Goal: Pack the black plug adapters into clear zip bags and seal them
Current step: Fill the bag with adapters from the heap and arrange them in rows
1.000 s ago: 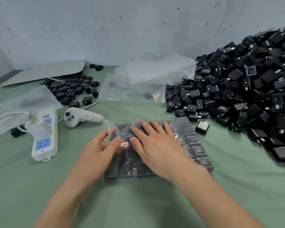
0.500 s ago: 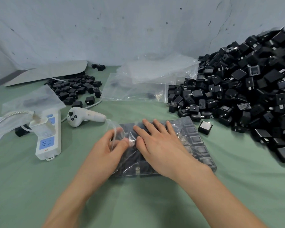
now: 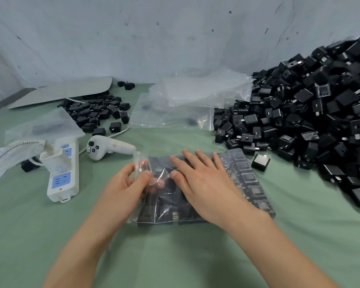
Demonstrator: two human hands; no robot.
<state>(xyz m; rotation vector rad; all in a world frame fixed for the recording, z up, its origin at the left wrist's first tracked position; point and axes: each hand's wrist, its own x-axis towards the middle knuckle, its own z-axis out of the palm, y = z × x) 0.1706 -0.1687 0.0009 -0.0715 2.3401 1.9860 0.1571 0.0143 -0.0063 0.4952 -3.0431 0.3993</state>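
Pinching the left-end mouth of the clear plastic zip bag (image 3: 250, 185) between thumb and fingertips, the left hand (image 3: 123, 183) has lifted that flap higher than a second ago. The right hand (image 3: 202, 183) stays flat, fingers straight, pressing the square black plug adapters (image 3: 166, 208) packed inside. The bag lies on the green cloth (image 3: 195, 256), near the loose black heap (image 3: 320, 113). Filling looks finished and sealing seems to be starting.

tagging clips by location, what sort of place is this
Probably a small packing workshop: a big heap of black plastic plug adapters, a stack of clear plastic zip bags, a green cloth-covered table.
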